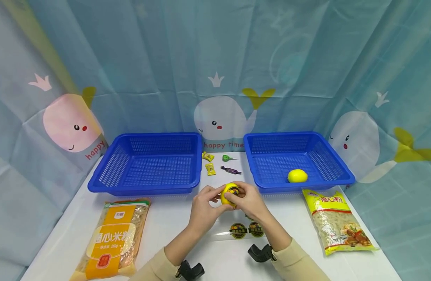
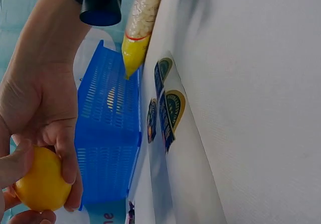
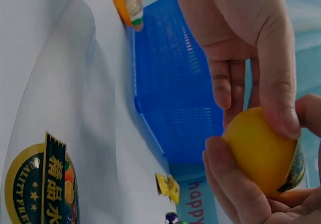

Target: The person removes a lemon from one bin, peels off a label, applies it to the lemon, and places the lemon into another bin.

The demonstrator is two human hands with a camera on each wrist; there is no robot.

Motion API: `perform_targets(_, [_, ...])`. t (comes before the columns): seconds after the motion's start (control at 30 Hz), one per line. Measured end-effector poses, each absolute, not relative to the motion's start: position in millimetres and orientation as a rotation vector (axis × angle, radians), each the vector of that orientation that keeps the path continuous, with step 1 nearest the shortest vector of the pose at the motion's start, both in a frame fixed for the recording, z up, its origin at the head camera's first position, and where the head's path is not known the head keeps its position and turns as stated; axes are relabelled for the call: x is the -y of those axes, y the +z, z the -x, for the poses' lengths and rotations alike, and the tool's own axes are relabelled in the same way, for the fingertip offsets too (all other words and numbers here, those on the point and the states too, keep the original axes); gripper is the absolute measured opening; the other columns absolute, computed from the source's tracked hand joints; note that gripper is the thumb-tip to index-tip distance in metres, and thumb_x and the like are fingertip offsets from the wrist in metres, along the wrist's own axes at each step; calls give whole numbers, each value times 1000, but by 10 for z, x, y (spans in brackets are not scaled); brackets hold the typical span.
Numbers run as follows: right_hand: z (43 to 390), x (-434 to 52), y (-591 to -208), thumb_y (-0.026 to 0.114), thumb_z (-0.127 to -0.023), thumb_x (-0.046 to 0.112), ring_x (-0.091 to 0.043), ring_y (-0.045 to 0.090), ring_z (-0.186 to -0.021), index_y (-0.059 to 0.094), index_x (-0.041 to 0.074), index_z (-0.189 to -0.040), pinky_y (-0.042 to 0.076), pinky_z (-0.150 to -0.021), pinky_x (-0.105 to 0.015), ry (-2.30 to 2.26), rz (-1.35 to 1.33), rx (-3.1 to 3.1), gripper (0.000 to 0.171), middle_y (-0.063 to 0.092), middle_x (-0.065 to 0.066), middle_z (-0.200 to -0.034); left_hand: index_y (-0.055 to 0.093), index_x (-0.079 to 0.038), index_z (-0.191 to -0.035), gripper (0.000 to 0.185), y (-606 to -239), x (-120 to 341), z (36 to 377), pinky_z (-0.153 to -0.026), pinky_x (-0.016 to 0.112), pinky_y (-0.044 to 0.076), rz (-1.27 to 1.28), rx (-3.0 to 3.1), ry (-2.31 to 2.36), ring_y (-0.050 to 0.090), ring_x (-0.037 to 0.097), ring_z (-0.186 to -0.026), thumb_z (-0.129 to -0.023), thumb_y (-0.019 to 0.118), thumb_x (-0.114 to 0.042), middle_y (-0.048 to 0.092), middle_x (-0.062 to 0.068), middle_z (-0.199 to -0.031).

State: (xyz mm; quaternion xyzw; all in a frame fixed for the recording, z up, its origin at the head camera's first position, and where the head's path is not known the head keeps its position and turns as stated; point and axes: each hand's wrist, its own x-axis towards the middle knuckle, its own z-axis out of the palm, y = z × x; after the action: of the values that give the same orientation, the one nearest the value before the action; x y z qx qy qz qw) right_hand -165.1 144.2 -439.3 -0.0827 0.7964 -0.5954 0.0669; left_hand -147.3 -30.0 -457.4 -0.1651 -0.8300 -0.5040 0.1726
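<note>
In the head view, both hands meet at the middle of the table around a yellow lemon [image 1: 230,188]. My left hand [image 1: 204,208] grips it from the left side. My right hand [image 1: 250,201] holds it from the right, the thumb lying across a dark round fruit sticker [image 1: 234,191] on its skin. The right wrist view shows the lemon [image 3: 258,151] pinched between fingers of both hands, the sticker's edge at its side. Beneath the hands lies a clear sheet of stickers [image 1: 220,231], partly hidden by them.
A second lemon [image 1: 297,176] lies in the right blue basket [image 1: 342,180]; another blue basket [image 1: 145,189] stands left. Between them are yellow-wrapped candies [image 1: 210,169], a purple candy [image 1: 231,170] and a green lollipop [image 1: 227,158]. Food bags flank the sheet, orange [image 1: 111,238] and yellow [image 1: 336,222].
</note>
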Motion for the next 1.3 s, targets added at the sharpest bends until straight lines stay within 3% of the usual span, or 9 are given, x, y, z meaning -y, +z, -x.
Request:
perform_targets(0.17, [1696,-1449,-4386,80,-85,32,-15,64,-71,69,8,-117,55,-60,-25,-1757,248,-2411,42,72,-7,-87,75,-13,-121,62,-4588,300,1496,-67,32,58,496,2314,-1395,66,18,-79,-66,94,-35,66,-3,-87])
perform_targets(0.37, [1735,-1556,-4360,67,-99,28,-23,68,-108,51,0,-145,61,-83,-37,-1877,372,-2101,56,64,-21,-128,73,-17,-125,59,-4538,412,1564,-78,35,61,460,2346,-1658,69,15,-90,-70,92,-29,68,-4,-96])
perform_targets(0.5, [1725,-1609,-4345,69,-97,27,-26,68,-114,50,5,-148,60,-87,-42,-1924,357,-2031,58,62,-20,-137,73,-21,-124,48,-4526,474,1615,-85,27,59,397,2354,-1926,69,15,-97,-79,86,-32,70,-2,-102])
perform_targets(0.63, [1700,-1613,-4337,72,-94,27,-25,68,-115,51,12,-149,60,-89,-42,-1965,325,-1985,60,62,-15,-139,75,-20,-122,40,-4512,499,1643,-82,23,58,256,2324,-2125,68,17,-95,-85,81,-34,74,3,-104])
perform_targets(0.8, [1683,-1606,-4366,69,-95,28,-26,69,-113,55,14,-146,60,-87,-42,-2015,249,-1972,55,62,-15,-140,74,-15,-123,37,-4494,500,1658,-82,26,60,190,2284,-2309,70,17,-95,-89,77,-26,75,9,-109])
perform_targets(1.07, [1699,-1611,-4391,65,-98,29,-23,75,-95,57,3,-141,62,-78,-38,-2064,222,-2026,50,63,-25,-132,67,-4,-130,42,-4510,493,1643,-86,34,60,126,2158,-2586,74,21,-98,-94,71,-25,67,17,-131])
perform_targets(1.3, [1676,-1586,-4385,70,-95,34,-24,75,-90,68,8,-131,63,-71,-40,-2040,183,-2222,44,70,-18,-124,63,-1,-134,47,-4526,471,1621,-90,32,59,197,2225,-2531,72,21,-99,-100,62,-35,65,18,-133])
